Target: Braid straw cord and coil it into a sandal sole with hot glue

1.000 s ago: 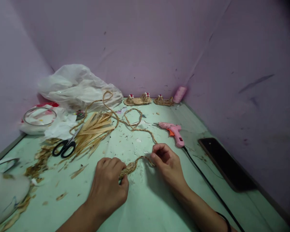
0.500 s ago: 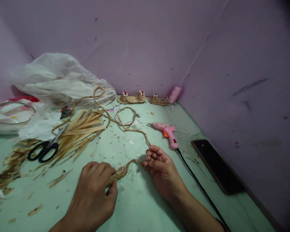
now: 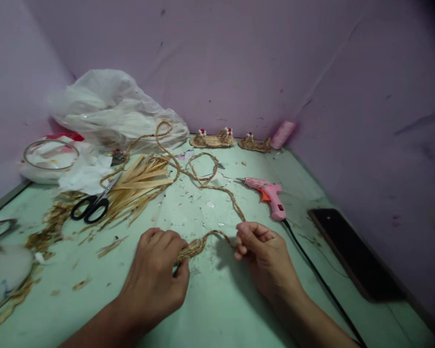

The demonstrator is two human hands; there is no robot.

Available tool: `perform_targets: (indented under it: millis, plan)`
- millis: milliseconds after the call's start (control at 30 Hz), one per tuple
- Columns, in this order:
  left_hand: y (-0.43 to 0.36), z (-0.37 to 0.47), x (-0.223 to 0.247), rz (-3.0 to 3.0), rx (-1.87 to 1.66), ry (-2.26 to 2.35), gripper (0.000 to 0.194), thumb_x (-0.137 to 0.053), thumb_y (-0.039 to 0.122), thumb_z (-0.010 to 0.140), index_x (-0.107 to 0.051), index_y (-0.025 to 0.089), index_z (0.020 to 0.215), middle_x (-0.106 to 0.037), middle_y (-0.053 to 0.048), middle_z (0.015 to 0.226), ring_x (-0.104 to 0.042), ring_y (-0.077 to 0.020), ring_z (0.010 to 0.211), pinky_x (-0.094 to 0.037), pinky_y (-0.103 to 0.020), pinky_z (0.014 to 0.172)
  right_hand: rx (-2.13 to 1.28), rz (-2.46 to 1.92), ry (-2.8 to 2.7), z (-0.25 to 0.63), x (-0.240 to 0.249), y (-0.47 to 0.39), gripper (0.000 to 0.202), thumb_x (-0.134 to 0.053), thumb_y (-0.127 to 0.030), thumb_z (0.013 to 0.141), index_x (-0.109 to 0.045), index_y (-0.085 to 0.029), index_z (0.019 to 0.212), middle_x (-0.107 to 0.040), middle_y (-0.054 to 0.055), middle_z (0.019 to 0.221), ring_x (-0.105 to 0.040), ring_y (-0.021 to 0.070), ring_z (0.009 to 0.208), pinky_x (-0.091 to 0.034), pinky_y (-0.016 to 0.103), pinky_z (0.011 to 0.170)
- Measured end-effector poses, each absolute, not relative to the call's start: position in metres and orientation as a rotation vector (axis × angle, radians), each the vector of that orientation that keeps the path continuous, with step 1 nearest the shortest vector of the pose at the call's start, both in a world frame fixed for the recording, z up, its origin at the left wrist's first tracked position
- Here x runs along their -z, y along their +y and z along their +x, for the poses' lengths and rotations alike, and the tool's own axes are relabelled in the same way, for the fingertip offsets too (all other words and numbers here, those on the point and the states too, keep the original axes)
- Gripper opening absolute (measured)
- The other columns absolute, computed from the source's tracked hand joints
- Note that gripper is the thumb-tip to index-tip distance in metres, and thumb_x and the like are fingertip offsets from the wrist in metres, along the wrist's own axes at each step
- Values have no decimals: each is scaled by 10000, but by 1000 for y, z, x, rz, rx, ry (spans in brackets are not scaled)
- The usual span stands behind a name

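My left hand (image 3: 157,273) is closed on a small coiled, woven straw piece (image 3: 194,248), whose right end shows past the fingers. From that piece a braided straw cord (image 3: 234,198) arcs over to my right hand (image 3: 263,253), which pinches it between closed fingers. Beyond my right hand the cord runs back across the table in loose loops. To the right of the cord lies a pink glue gun (image 3: 273,193) with an orange trigger, its nozzle pointing left.
Black-handled scissors (image 3: 90,208) lie by straw strips (image 3: 137,183) at left. Behind them are a plastic bag (image 3: 119,111) and a round container (image 3: 50,154). Small woven slippers (image 3: 213,140) and a pink spool (image 3: 283,134) line the wall. A phone (image 3: 355,253) is at right.
The view has turned left, so things appear farther right. The fingers of my right hand have turned and drawn closer together on the cord. My left hand keeps its hold.
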State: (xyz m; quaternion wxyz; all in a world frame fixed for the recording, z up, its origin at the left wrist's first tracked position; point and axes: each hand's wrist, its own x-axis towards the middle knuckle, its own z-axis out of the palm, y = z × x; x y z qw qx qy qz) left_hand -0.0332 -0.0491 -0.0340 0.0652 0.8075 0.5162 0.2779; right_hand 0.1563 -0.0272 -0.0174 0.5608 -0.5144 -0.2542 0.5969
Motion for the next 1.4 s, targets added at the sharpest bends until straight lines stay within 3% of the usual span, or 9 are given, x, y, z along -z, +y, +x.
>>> perform_targets:
  millis: [133,267,400,467,633,800,967,1200,1400]
  plan:
    - [-46,-35,33,2417,-840,1528,137,-507,113,705,-616,143,781,-620,-65,758,-558,-214,737,-388,-477,831,-1381,-1175,-714,157,18,-29,313,-787,-409,584,-608,-157,632,-449,-88,417,-357,42,367,-460,202,388]
    - [-47,-36,27,2436,-816,1514,124,-529,127,697,-630,151,765,-625,-44,741,-572,-194,722,-341,-503,912,-1102,-1296,-1034,161,18,-33,216,-668,-378,735,-597,-182,679,-422,-84,443,-347,56,350,-308,177,317]
    - [-58,-32,22,2422,-841,1436,135,-540,119,673,-624,168,767,-615,-21,736,-568,-175,723,-295,-498,970,-586,-1135,-1671,159,17,-41,54,-601,-169,780,-652,-162,765,-573,4,623,-509,116,545,-417,252,515]
    - [-65,-28,21,2409,-830,1389,144,-544,113,661,-617,174,769,-603,-18,735,-557,-175,734,-280,-493,985,-463,-998,-1891,157,19,-44,115,-567,-96,781,-658,-154,822,-619,45,725,-548,152,668,-436,287,600]
    - [-69,-28,20,2337,-598,1359,133,-563,143,694,-610,192,809,-607,-20,773,-553,-199,788,-271,-510,970,-535,-978,-2117,156,21,-46,64,-577,-151,801,-639,-155,817,-630,47,706,-530,171,689,-417,312,625]
    - [-66,-34,10,2260,-400,1351,332,-658,164,656,-580,229,972,-629,-3,870,-553,-216,854,-279,-516,956,-600,-954,-2416,157,16,-48,111,-636,-159,724,-625,-173,834,-634,39,825,-509,201,792,-385,366,714]
    - [-73,-28,11,2403,-450,1374,126,-556,133,713,-591,187,821,-600,-28,818,-534,-214,827,-274,-522,974,-514,-907,-2437,153,18,-49,95,-569,-125,737,-628,-159,803,-639,48,827,-502,196,770,-371,377,709]
    - [-82,-21,20,2447,-531,1537,116,-499,134,731,-594,166,789,-573,-40,754,-518,-214,771,-270,-533,1001,-502,-872,-2419,149,24,-48,122,-520,-111,740,-632,-112,789,-618,74,739,-512,195,722,-400,379,708]
    - [-78,-19,20,2417,-548,1582,115,-508,144,708,-605,169,764,-574,-44,737,-528,-219,760,-304,-532,967,-563,-961,-2368,144,27,-51,155,-533,-119,711,-636,-125,827,-612,77,782,-517,200,751,-419,350,679]
